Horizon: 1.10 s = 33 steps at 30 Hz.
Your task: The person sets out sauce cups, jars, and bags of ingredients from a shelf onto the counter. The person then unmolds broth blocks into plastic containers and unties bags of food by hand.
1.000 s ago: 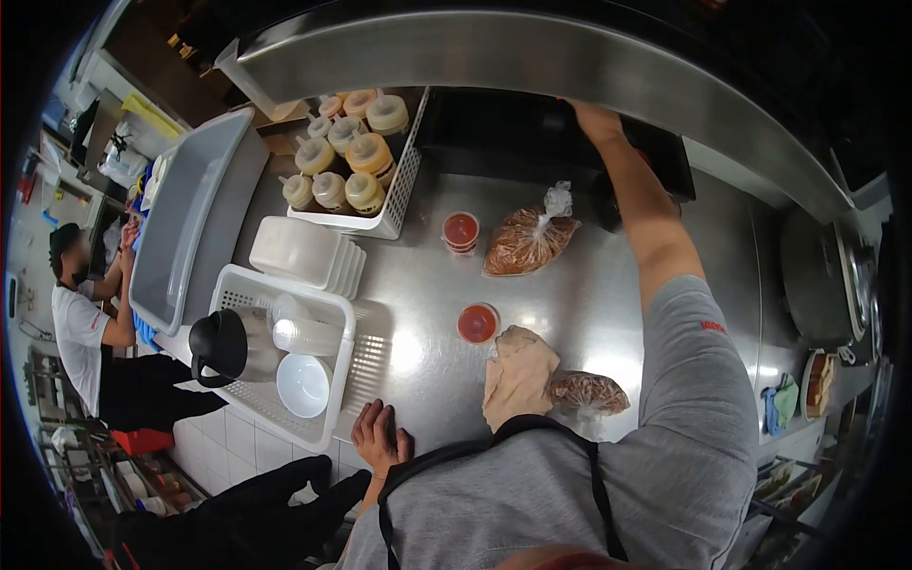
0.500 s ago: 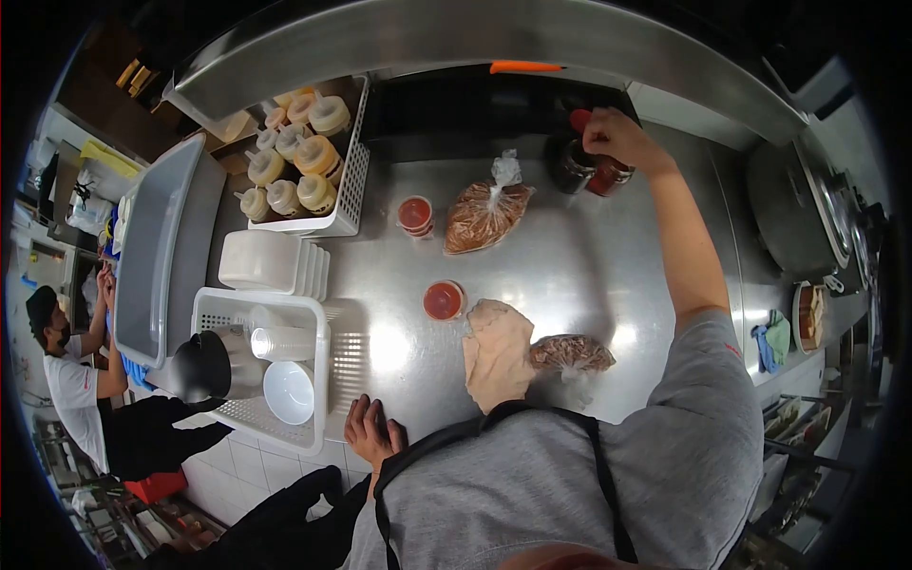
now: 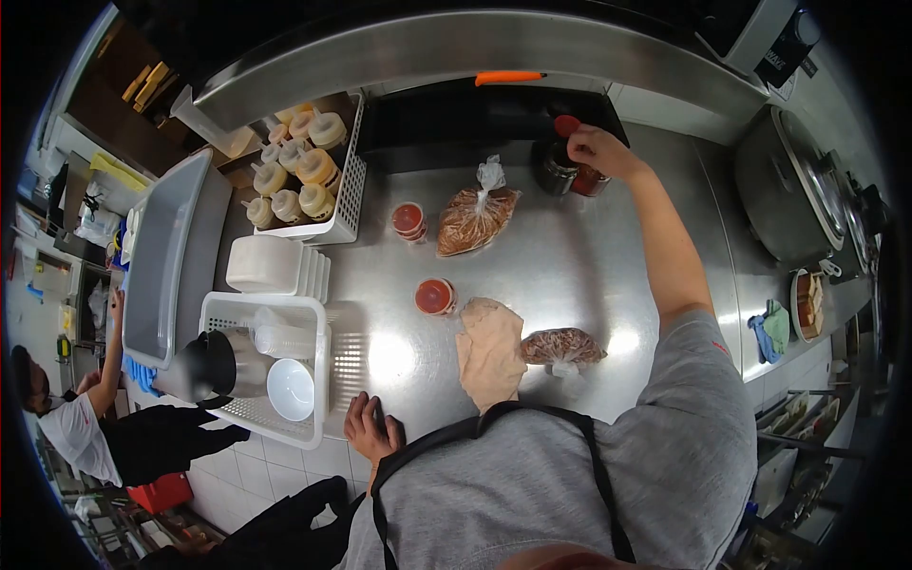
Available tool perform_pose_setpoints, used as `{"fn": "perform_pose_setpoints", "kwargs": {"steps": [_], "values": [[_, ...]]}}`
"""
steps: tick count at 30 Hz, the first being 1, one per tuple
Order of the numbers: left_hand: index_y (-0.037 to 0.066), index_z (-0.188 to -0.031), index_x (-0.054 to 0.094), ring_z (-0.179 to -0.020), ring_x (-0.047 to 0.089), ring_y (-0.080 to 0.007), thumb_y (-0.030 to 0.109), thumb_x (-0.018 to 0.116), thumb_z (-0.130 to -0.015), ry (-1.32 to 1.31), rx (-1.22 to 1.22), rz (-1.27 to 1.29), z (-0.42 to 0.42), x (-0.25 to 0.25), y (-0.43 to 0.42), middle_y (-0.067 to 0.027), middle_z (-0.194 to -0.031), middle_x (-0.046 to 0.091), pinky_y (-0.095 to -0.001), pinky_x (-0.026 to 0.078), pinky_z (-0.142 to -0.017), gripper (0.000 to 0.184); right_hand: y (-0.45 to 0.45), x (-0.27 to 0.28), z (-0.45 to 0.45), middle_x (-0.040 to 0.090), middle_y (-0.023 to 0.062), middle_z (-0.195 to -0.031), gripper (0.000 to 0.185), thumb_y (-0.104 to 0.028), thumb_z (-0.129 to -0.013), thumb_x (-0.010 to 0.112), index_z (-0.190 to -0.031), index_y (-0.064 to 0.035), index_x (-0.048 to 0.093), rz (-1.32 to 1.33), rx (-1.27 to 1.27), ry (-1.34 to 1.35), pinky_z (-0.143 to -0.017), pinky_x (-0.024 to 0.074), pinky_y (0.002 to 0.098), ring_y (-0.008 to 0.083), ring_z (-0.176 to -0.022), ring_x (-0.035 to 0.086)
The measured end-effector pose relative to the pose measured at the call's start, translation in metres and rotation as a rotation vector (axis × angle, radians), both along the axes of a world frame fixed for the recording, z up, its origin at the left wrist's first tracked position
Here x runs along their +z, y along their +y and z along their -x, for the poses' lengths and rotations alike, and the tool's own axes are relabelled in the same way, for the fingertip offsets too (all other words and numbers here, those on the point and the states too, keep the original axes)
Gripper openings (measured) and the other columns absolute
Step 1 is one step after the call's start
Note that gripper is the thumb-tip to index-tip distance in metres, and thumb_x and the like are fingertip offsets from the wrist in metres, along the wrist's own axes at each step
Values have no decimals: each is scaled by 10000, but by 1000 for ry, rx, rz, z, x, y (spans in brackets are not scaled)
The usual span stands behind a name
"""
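Note:
My right hand (image 3: 600, 150) reaches to the back of the steel counter, fingers closed downward over a glass jar with red contents (image 3: 590, 182). What the fingers pinch is hidden. A dark jar (image 3: 555, 173) stands just left of it, and a round red piece (image 3: 567, 124) shows behind the fingertips. My left hand (image 3: 372, 427) rests open on the counter's front edge, holding nothing. Between the hands lie a knotted clear bag of reddish-brown flakes (image 3: 478, 220), two tubs of red sauce (image 3: 435, 296) (image 3: 408, 221), a beige cloth (image 3: 489, 350) and a smaller bag of brown bits (image 3: 564, 348).
Left of me stand a white basket (image 3: 321, 380) with cups and a bowl, stacked white containers (image 3: 266, 264), a crate of squeeze bottles (image 3: 353, 185) and a grey tub (image 3: 144, 313). An orange-handled knife (image 3: 509, 77) lies behind. A large pot (image 3: 784, 195) sits right. A co-worker (image 3: 81, 442) stands left.
My right hand stays at the jars with a small shift of the fingers. The whole view has shifted slightly. The co-worker at left has leaned and moved an arm.

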<state>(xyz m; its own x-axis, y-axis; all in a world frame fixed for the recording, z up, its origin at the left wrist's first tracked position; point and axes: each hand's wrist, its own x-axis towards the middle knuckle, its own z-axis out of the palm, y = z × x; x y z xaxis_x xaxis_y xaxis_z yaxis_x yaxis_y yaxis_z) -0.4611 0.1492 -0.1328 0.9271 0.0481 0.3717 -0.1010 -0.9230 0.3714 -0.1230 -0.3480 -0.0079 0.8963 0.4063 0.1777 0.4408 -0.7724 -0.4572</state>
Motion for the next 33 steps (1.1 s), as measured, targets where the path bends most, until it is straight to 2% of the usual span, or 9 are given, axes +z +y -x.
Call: {"fn": "perform_pose_setpoints", "kwargs": {"steps": [2,4,7,10,15,21,26,28,33], "values": [[65,-1106,564,-1130,472,-333,185,546,-720,-11,0,0,-1,-1,1,-141,-1213,525,-453,314,-965,404,3,8,13,531,82,-800,76,-101,-804,612,-826,-37,577,-77,-15,-138,-679,438,334,222,-735,554],[69,-1087,574,-1159,459,-324,175,545,-706,-9,13,28,0,-4,1,-121,-1212,531,-442,295,-982,397,27,36,47,545,74,-831,86,-125,-849,582,-870,-43,571,-227,-179,23,-685,447,324,203,-773,563],[68,-1072,583,-1141,471,-327,170,549,-703,-25,11,23,-1,-3,0,-129,-1194,541,-439,306,-974,384,77,33,100,524,44,-874,79,-124,-864,581,-869,-46,571,-279,104,209,-753,442,287,177,-819,537],[74,-1109,554,-1112,478,-326,141,558,-705,-44,0,0,0,-2,1,-127,-1201,529,-443,324,-954,410,134,-13,158,551,67,-982,203,-187,-782,664,-949,-87,607,-88,428,286,-847,425,367,244,-970,525],[103,-1090,574,-1144,466,-314,180,560,-732,-36,17,31,1,0,-2,-99,-1203,536,-427,320,-962,367,187,-59,226,496,46,-1106,227,-201,-724,691,-931,-133,628,62,209,135,-853,407,419,277,-1075,445],[97,-1122,553,-1140,460,-300,183,599,-745,-44,21,45,1,2,-3,-92,-1204,523,-427,309,-970,389,200,-66,231,553,98,-902,184,-251,-863,555,-904,-76,594,-258,207,133,-781,443,364,304,-870,536],[76,-1176,505,-1170,416,-303,138,619,-756,-14,21,106,4,7,-4,-112,-1270,459,-435,291,-987,439,190,-24,232,530,120,-845,189,-212,-867,568,-848,-27,536,-513,-108,174,-682,428,359,296,-756,520],[70,-1180,500,-1175,410,-312,119,622,-753,-34,4,201,1,12,-9,-123,-1283,445,-435,288,-992,446,165,-17,219,500,84,-820,155,-173,-848,604,-831,-31,546,-500,-253,99,-674,416,299,190,-746,506],[20,-1198,460,-1194,396,-336,26,619,-754,-116,-143,359,-18,33,-35,-190,-1288,409,-419,314,-1003,471,128,-13,203,499,82,-874,247,-194,-777,690,-887,-39,533,-214,-213,71,-711,418,307,204,-797,503]]}}
